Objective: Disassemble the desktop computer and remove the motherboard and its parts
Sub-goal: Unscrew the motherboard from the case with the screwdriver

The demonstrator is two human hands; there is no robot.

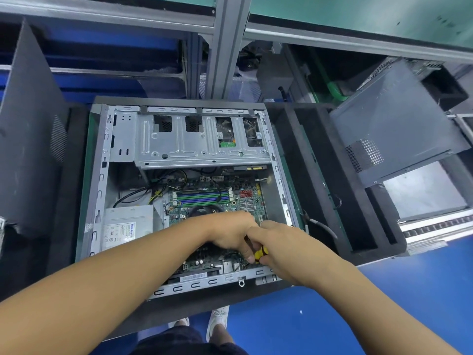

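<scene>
- The desktop computer case (101, 190) lies open on its side on a black foam pad (320, 188), with its open face upward.
- The motherboard (217, 201) sits in the case, filling the right half from the middle to the near edge.
- The green and blue memory slots (202, 195) run across the board's far part, and a small finned heatsink (247, 204) stands just to their right.
- The power supply (128, 226) occupies the near left corner of the case, and black cables loop beyond it.
- The metal drive cage (199, 139) spans the far edge of the case.
- The 2 hands meet over the near right corner of the motherboard.
- The right hand (284, 249) wraps around the yellow-and-black handle of a screwdriver (259, 253), which points down at the board.
- The left hand (230, 234) has its fingers curled down against the handle; whether they grip it cannot be told.
- A grey perforated side panel (389, 119) leans tilted, well off the pad's far right corner.
- A dark panel (30, 139) stands upright at the pad's left edge.
- Light shoes (217, 321) stand on the blue floor (332, 316) below the near edge.
</scene>
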